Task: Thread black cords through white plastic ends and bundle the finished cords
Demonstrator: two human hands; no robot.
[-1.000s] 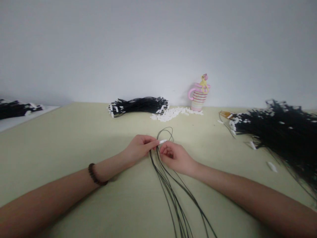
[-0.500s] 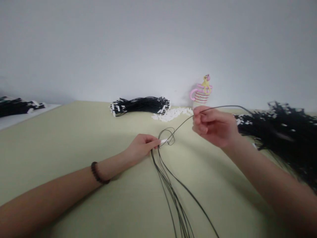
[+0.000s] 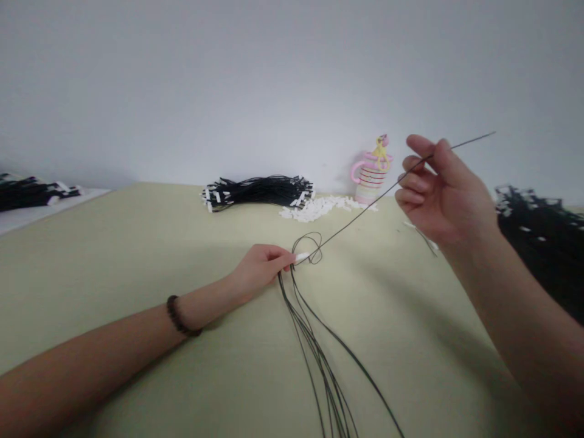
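My left hand (image 3: 264, 267), with a dark bead bracelet (image 3: 176, 316) at the wrist, pinches a small white plastic piece (image 3: 302, 257) and several thin black cords. Those black cords (image 3: 319, 350) hang from the pinch toward the front edge of the view. Just past the fingertips, one cord makes small loops (image 3: 306, 234). Raised at the right, my right hand (image 3: 444, 182) is closed on a single black cord (image 3: 360, 214), held between thumb and index finger. That cord runs taut from the white piece up to the hand, and its end sticks out beyond the thumb.
A bundle of black cords with white tags (image 3: 260, 193) lies at the back, beside a pile of white pieces (image 3: 310, 210). Behind stands a pink striped cup (image 3: 369, 179). Dark cord heaps lie at the right (image 3: 542, 237) and far left (image 3: 27, 193). A short tagged cord (image 3: 426, 240) lies near my right wrist.
My right hand has moved up and to the right, pulling the cord straighter; the cord's free end now shows past the thumb. My left hand has stayed in place.
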